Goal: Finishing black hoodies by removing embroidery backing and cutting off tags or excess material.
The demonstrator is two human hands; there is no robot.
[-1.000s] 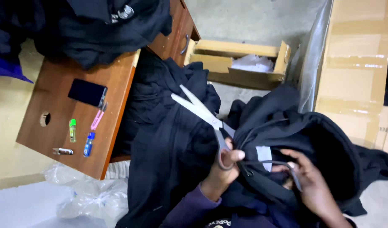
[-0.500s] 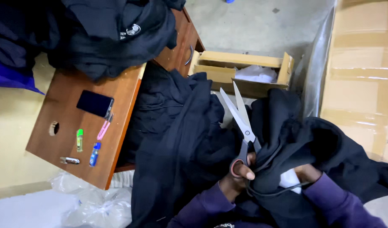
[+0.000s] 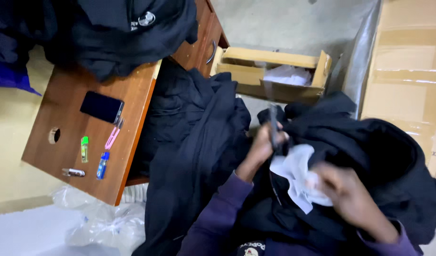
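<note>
1. The black garment (image 3: 360,156) filled the lower right of the view, bunched in the person's lap, with more black cloth (image 3: 194,137) draped off the desk edge at 9 o'clock from it.
2. The cardboard boxes (image 3: 408,71) stood at 2 o'clock, wrapped in part by clear film.
3. The desk (image 3: 66,142), brown wood, occupied 10 o'clock, with a pile of dark clothing (image 3: 118,33) on its far end.
4. The wooden drawer (image 3: 275,71) lay on the floor at 12 o'clock, holding crumpled white plastic.
5. The white label cloth (image 3: 296,178) lay against the garment, between the two hands.
6. The right hand (image 3: 343,196) was blurred by motion; its grip rested on the white label cloth at 4 o'clock. How tightly the fingers closed could not be told.
7. The left hand (image 3: 263,144) had its grip closed around the handles of the scissors (image 3: 274,128); the blades pointed toward 12 o'clock and were too blurred to tell how far apart they stood.
8. The dark phone (image 3: 102,107) lay flat on the desk.
9. Small items lay just beside the phone at 6 o'clock: a pink clip (image 3: 112,137), a green lighter (image 3: 84,148), a blue lighter (image 3: 102,165) and a small metal piece (image 3: 74,172).
</note>
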